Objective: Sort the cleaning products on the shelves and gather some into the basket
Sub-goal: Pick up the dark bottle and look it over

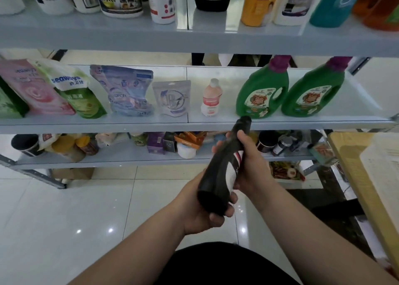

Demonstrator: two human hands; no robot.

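Black bottle (224,164) with a white and red label sits tilted in both hands in front of the middle shelf (194,126), its capped neck pointing up toward that shelf's front edge and its base toward the person. Left hand (205,211) is wrapped around the base, fingers curled under it; right hand (244,161) is closed around the narrow upper part, thumb over the neck. Just beyond the cap, on the middle shelf, stands a green detergent jug (262,92) with a purple cap, and a second green jug (313,90) is close beside it to the right. Left of the first jug on the same shelf stands a small pink bottle (212,98), then a pale pouch (172,98), a blue pouch (129,90) and a green and white pouch (73,86). Above the middle shelf, the top shelf (151,38) carries a row of upright bottles. Below it, a lower shelf (108,160) holds crowded jars and boxes.
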